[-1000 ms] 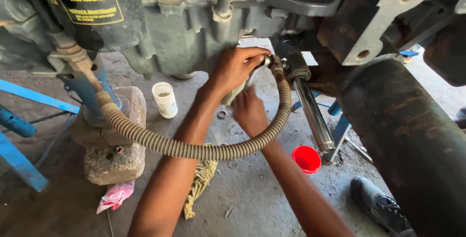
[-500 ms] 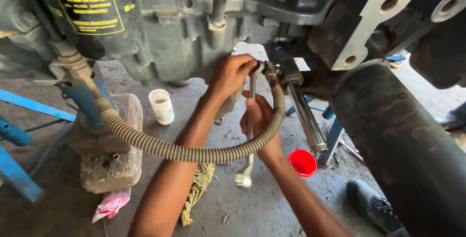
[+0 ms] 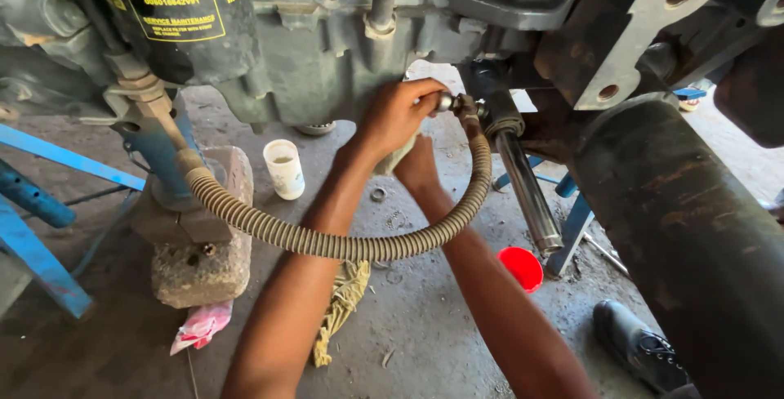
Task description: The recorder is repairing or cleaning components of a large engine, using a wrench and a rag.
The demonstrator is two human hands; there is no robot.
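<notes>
blue stand (image 3: 41, 203): painted blue metal bars at the far left, slanting down towards the concrete floor (image 3: 425, 334).
oil filter (image 3: 175, 15): dark cylinder with a yellow label, hanging under the engine at the upper left.
stone block (image 3: 200, 244): rough grey block on the floor, with a blue jack post standing on it.
pink wrapper (image 3: 200, 325): crumpled, on the floor just in front of the stone block.
white cup (image 3: 284, 169): small, upright on the floor, right of the block and under the engine casing (image 3: 327, 48).
corrugated hose (image 3: 327, 242): ribbed tan hose running from the fitting by the jack post, sagging across both forearms and curving up to a metal end fitting (image 3: 453, 105) under the engine.
yellow rag (image 3: 343, 301): lies on the floor beneath the hose, between the two arms.
left hand (image 3: 400, 113): raised to the hose's end fitting, fingers curled and pressed together around it, thumb and forefinger pinching the metal end.
right hand (image 3: 418, 164): just below and behind the left hand, touching a pale cloth; whether its fingers grip cannot be told, as they are hidden.
chrome rod (image 3: 527, 191): shiny shaft slanting down to the right of the hands.
red cap (image 3: 521, 268): round, on the floor near the rod's lower end.
black shoe (image 3: 641, 354): on the floor at the lower right, beside a large rusty cylinder (image 3: 694, 236).
</notes>
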